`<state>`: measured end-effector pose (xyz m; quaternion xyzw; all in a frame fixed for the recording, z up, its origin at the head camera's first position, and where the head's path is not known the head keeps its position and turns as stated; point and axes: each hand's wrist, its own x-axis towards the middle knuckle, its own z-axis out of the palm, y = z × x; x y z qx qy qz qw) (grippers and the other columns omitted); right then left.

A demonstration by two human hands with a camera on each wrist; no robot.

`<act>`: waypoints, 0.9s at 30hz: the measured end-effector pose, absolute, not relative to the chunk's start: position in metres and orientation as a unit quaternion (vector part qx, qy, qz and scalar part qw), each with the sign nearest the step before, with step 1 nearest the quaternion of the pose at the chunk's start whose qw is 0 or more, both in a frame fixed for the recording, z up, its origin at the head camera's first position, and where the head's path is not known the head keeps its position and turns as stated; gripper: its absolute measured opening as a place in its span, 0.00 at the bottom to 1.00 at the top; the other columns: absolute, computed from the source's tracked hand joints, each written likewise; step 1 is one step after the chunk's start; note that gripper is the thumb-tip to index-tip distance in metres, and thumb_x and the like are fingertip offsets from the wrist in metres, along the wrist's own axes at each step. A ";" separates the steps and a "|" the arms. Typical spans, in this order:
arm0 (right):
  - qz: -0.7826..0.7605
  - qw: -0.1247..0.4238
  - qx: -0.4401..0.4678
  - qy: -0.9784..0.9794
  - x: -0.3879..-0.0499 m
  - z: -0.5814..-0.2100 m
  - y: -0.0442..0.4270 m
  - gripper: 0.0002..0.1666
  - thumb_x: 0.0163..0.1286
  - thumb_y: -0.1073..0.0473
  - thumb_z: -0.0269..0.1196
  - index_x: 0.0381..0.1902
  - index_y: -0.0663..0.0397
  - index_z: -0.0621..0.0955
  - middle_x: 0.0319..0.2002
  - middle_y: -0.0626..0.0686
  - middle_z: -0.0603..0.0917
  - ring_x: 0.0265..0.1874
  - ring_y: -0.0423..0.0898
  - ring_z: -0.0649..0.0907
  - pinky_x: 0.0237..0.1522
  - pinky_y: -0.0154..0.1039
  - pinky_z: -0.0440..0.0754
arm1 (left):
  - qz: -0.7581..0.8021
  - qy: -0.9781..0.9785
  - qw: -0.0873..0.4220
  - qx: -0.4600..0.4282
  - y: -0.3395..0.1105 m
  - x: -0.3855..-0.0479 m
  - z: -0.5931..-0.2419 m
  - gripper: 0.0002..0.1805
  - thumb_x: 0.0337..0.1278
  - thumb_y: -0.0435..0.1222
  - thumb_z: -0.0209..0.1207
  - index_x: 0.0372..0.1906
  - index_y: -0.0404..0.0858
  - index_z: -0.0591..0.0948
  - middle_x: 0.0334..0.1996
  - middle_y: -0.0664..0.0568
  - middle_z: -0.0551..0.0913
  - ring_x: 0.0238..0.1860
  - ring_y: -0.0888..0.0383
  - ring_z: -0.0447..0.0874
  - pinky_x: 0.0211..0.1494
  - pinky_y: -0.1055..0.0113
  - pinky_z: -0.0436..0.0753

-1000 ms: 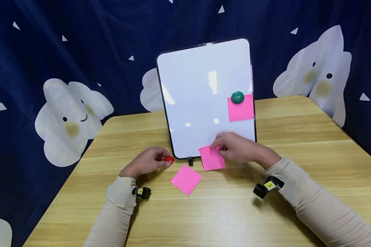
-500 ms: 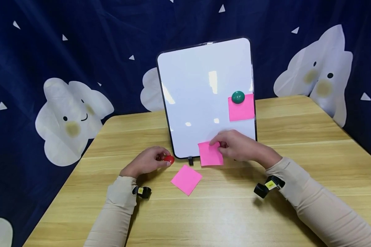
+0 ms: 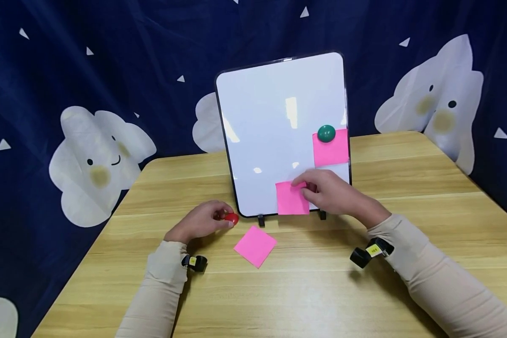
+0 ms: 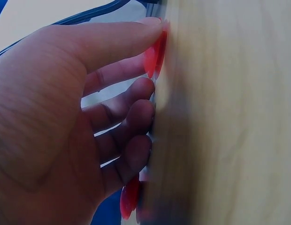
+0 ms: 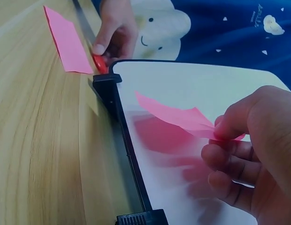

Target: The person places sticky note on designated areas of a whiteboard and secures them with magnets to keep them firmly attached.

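Observation:
At the lower left of the whiteboard (image 3: pixel 270 117), my left hand (image 3: pixel 200 219) pinches a round red magnet (image 3: pixel 232 218) at the table surface. The left wrist view shows that magnet (image 4: pixel 156 54) between thumb and index finger, and a second red piece (image 4: pixel 130 199) beyond the little finger. My right hand (image 3: pixel 331 191) pinches a pink square note (image 3: pixel 292 199) by its upper right part, in front of the board's lower edge. In the right wrist view the note (image 5: pixel 176 118) stands off the board, its reflection below it.
Another pink note (image 3: pixel 255 246) lies on the wooden table (image 3: pixel 279 300). A green magnet (image 3: pixel 326 134) holds a pink note (image 3: pixel 330 152) at the board's right edge. Black feet (image 3: pixel 261 220) support the board. A dark blue curtain (image 3: pixel 165 37) hangs behind.
My right hand has raised its pink note from near the table to the lower part of the board, lately also shifting a little right. The left hand and red magnet have stayed put.

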<state>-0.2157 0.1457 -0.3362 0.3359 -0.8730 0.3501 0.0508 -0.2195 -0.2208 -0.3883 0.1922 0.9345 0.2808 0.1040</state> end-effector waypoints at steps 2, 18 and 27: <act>0.349 0.056 0.336 -0.873 -0.217 -0.335 0.145 0.14 0.68 0.71 0.60 0.49 0.59 0.85 0.32 0.48 0.78 0.29 0.45 0.74 0.32 0.39 0.74 | 0.283 0.934 0.104 0.193 -0.221 -0.220 -0.388 0.11 0.59 0.40 0.68 0.46 0.45 0.84 0.36 0.56 0.81 0.36 0.55 0.76 0.40 0.60 0.78; 0.298 0.129 0.348 -0.880 -0.228 -0.325 0.144 0.15 0.68 0.71 0.60 0.49 0.58 0.85 0.34 0.50 0.78 0.31 0.45 0.73 0.33 0.40 0.74 | 0.284 0.935 0.097 0.189 -0.222 -0.218 -0.388 0.11 0.59 0.42 0.69 0.46 0.46 0.84 0.35 0.56 0.81 0.36 0.55 0.77 0.40 0.60 0.78; 0.289 0.183 0.336 -0.877 -0.237 -0.317 0.150 0.15 0.65 0.74 0.61 0.48 0.60 0.85 0.31 0.51 0.77 0.29 0.46 0.73 0.32 0.40 0.72 | 0.284 0.933 0.089 0.201 -0.220 -0.221 -0.390 0.11 0.57 0.42 0.70 0.44 0.46 0.85 0.33 0.56 0.80 0.34 0.56 0.76 0.37 0.61 0.77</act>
